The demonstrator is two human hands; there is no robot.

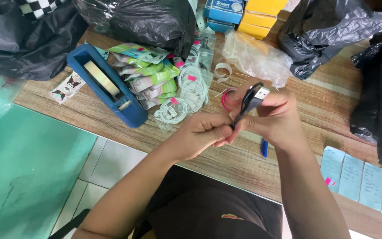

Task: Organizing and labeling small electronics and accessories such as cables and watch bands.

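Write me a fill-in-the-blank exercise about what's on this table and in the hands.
1. Both hands, the left hand and the right hand, hold a folded black ____ with a silver plug at its end.
2. The tape dispenser on the wooden table is ____ in colour.
3. The coiled cables lying beside the dispenser are ____.
4. The stacked boxes at the table's far edge are ____.

Missing words: cable; blue; white; yellow
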